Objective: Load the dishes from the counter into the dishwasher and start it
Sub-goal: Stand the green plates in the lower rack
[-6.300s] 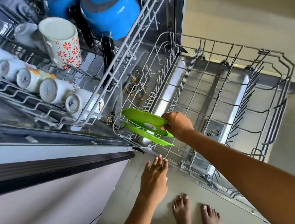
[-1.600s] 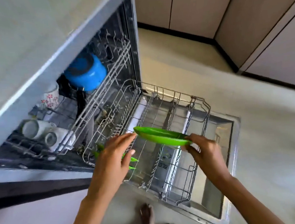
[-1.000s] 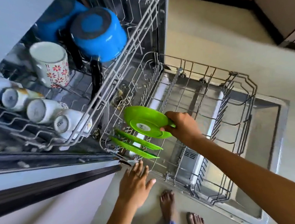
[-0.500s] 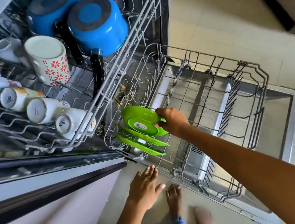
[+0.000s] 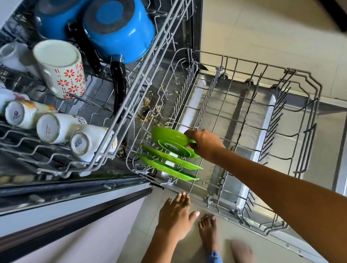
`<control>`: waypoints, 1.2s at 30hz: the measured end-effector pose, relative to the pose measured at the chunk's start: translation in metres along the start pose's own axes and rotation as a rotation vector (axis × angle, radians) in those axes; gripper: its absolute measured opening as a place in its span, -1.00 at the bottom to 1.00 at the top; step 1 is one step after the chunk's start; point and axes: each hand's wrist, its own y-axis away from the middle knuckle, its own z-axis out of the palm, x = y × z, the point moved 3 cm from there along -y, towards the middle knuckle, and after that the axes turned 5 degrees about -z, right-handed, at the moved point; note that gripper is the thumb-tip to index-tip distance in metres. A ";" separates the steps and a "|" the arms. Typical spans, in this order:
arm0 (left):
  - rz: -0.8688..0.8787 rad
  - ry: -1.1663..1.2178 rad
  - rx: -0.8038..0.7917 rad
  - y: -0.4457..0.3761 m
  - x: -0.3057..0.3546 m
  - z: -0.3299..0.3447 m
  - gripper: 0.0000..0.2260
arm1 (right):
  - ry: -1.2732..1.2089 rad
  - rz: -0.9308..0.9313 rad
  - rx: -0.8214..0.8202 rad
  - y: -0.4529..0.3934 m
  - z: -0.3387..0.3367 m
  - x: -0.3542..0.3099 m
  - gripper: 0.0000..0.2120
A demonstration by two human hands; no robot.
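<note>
My right hand grips the rim of a green plate, which stands tilted among the tines at the near left corner of the pulled-out lower rack. Two more green plates stand on edge just in front of it. My left hand hangs with straight fingers beside the rack's near edge, its fingertips at the wire, holding nothing. The upper rack holds two blue pots, a flowered mug and several white cups, all turned over.
The open dishwasher door lies flat under the lower rack. Food scraps lie around the tub's drain. A cabinet front is at the lower left. My bare feet stand on the tiled floor beside the door.
My right hand has lowered the third green plate deeper between the tines behind the other two. My left hand has risen slightly toward the rack's near edge.
</note>
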 end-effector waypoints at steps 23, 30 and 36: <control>-0.013 0.062 0.035 -0.001 0.000 0.003 -0.46 | 0.072 0.042 -0.176 -0.014 0.026 -0.001 -0.56; -0.040 0.238 0.217 0.023 0.011 -0.036 -0.61 | -0.252 0.132 0.154 0.080 0.003 0.004 -0.72; 0.033 0.418 0.586 0.144 0.037 -0.113 -0.65 | -0.312 -0.015 0.270 0.180 -0.058 -0.051 -0.75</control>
